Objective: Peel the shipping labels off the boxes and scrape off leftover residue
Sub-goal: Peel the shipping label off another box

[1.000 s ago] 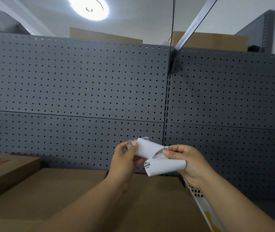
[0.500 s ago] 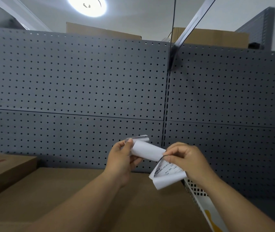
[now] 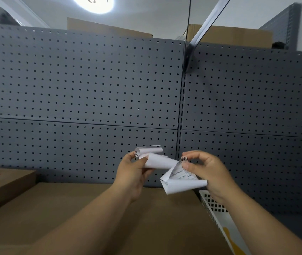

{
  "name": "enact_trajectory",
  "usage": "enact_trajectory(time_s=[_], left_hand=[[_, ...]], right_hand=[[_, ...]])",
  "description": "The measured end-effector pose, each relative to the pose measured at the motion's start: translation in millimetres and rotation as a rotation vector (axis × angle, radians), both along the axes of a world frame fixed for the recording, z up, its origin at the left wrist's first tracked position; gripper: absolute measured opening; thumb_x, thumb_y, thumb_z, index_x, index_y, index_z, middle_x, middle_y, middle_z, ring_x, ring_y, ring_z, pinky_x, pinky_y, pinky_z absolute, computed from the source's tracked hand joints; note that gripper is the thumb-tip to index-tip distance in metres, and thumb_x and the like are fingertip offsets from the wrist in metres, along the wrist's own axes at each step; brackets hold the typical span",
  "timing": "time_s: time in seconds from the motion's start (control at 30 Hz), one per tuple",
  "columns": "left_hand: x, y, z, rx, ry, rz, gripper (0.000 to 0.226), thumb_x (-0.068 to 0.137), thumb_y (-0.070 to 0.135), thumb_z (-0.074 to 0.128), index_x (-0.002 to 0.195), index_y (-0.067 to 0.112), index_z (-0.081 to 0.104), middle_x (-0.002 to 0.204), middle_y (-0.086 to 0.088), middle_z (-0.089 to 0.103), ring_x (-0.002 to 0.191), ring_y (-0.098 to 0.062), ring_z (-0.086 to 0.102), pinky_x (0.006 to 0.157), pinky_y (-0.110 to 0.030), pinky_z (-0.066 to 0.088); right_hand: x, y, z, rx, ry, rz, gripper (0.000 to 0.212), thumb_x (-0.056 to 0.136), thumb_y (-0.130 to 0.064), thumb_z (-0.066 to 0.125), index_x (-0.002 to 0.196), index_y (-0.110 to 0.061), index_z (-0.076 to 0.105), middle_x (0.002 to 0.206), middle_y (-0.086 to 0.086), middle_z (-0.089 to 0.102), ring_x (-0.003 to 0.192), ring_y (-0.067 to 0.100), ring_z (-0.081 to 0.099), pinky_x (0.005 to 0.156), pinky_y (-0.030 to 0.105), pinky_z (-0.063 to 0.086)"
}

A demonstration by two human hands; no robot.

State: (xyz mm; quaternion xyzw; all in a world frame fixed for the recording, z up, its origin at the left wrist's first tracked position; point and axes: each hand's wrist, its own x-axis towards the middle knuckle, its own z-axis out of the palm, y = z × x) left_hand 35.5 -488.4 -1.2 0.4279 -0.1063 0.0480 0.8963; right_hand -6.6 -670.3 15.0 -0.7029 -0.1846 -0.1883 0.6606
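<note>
Peeled white paper shipping label (image 3: 160, 161), curled and twisted, held in the air between both hands, off any box. It sits over the far right corner of the large brown cardboard box (image 3: 109, 218), not touching it.

Left hand (image 3: 133, 173): grip closed on the label's left rolled end, thumb and fingers pinching it; a small barcode strip shows by the thumb. Right hand (image 3: 207, 172): grip closed on the label's middle-right, thumb and forefinger pinching at a barcode patch. The lower part of the label hangs below the right fingers, printed side partly showing, bottom edge curling up. Print too small to read.

Second flat brown cardboard box (image 3: 5, 181) beside the large box's left edge, red marking on top. White perforated plastic basket (image 3: 216, 212) just beside the large box's right edge, under the right wrist. Grey metal pegboard wall (image 3: 82, 85) behind everything. Two more brown cardboard boxes (image 3: 106, 28) show above the pegboard's top edge. Round ceiling light (image 3: 93, 2) lit at the top.
</note>
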Motion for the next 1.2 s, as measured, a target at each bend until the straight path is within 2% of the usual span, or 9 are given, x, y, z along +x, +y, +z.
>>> enact_trajectory(time_s=[0.07,0.2,0.4,0.47,0.6,0.8,0.97,1.03,1.2], left_hand=[[0.5,0.7,-0.5,0.004,0.0,0.018,0.031,0.091,-0.008,0.05,0.118,0.007,0.049,0.101,-0.014,0.065,0.074,-0.019,0.071,0.061,-0.026,0.06],[2.5,0.8,-2.1,0.063,-0.015,0.088,0.033,0.088,-0.013,0.05,0.101,0.016,0.052,0.113,-0.016,0.064,0.087,-0.025,0.067,0.071,-0.029,0.059],[3.0,4.0,-2.1,0.133,-0.128,0.115,0.044,0.081,-0.017,0.054,0.112,0.014,0.051,0.104,-0.011,0.069,0.087,-0.023,0.069,0.078,-0.032,0.058],[2.1,4.9,-1.2,0.131,-0.156,0.133,0.043,0.081,-0.017,0.056,0.107,0.017,0.052,0.102,-0.007,0.067,0.086,-0.02,0.067,0.076,-0.03,0.058],[3.2,4.4,-0.4,0.127,-0.155,0.169,0.036,0.084,-0.014,0.054,0.101,0.018,0.053,0.098,-0.005,0.066,0.088,-0.018,0.065,0.068,-0.023,0.059],[6.3,0.3,-2.7,0.113,-0.106,0.17,0.029,0.087,-0.011,0.05,0.103,0.013,0.053,0.102,-0.008,0.065,0.092,-0.02,0.065,0.072,-0.026,0.055],[4.5,-1.3,-2.5,0.126,-0.085,0.105,0.03,0.09,-0.01,0.048,0.116,0.005,0.051,0.11,-0.014,0.065,0.096,-0.026,0.068,0.073,-0.03,0.059],[2.6,-1.7,-1.8,0.146,-0.08,0.084,0.03,0.089,-0.011,0.049,0.116,0.005,0.052,0.11,-0.014,0.067,0.091,-0.024,0.069,0.069,-0.028,0.06],[3.0,-3.6,-2.0,0.244,-0.073,0.091,0.03,0.09,-0.009,0.049,0.114,0.009,0.053,0.115,-0.014,0.067,0.101,-0.03,0.067,0.087,-0.043,0.055]], right_hand=[[-0.4,0.5,0.5,0.039,0.007,0.007,0.013,0.079,0.001,0.067,0.082,-0.011,0.067,0.073,-0.006,0.072,0.062,0.01,0.066,0.056,0.023,0.054],[-1.3,2.0,3.4,0.088,-0.005,0.021,0.011,0.08,0.001,0.065,0.079,-0.01,0.065,0.067,-0.004,0.069,0.057,0.01,0.063,0.052,0.021,0.052],[-4.3,5.2,9.1,0.081,0.054,0.099,0.005,0.076,-0.006,0.067,0.075,-0.01,0.064,0.066,-0.001,0.065,0.056,0.01,0.06,0.05,0.019,0.049],[-4.9,6.6,9.6,0.063,0.081,0.12,0.006,0.074,-0.011,0.069,0.076,-0.009,0.064,0.067,0.001,0.065,0.056,0.011,0.059,0.05,0.02,0.048],[-3.5,11.1,7.4,0.036,0.102,0.117,0.007,0.08,-0.005,0.067,0.075,-0.01,0.064,0.067,0.001,0.065,0.055,0.011,0.06,0.047,0.02,0.048],[0.9,16.9,2.3,-0.009,0.09,0.091,0.007,0.08,-0.004,0.068,0.076,-0.009,0.065,0.072,0.005,0.066,0.057,0.013,0.061,0.05,0.021,0.049],[7.3,21.3,0.2,-0.063,-0.009,-0.03,0.01,0.082,-0.007,0.068,0.075,-0.014,0.065,0.079,0.009,0.063,0.073,0.021,0.056,0.068,0.032,0.045],[9.8,22.5,0.2,-0.082,-0.05,-0.089,0.012,0.082,-0.007,0.068,0.074,-0.016,0.065,0.076,0.005,0.063,0.071,0.017,0.055,0.067,0.029,0.044],[12.8,22.1,0.4,-0.116,-0.122,-0.175,0.015,0.08,-0.007,0.07,0.074,-0.019,0.064,0.075,0.0,0.063,0.07,0.012,0.056,0.066,0.021,0.046]])
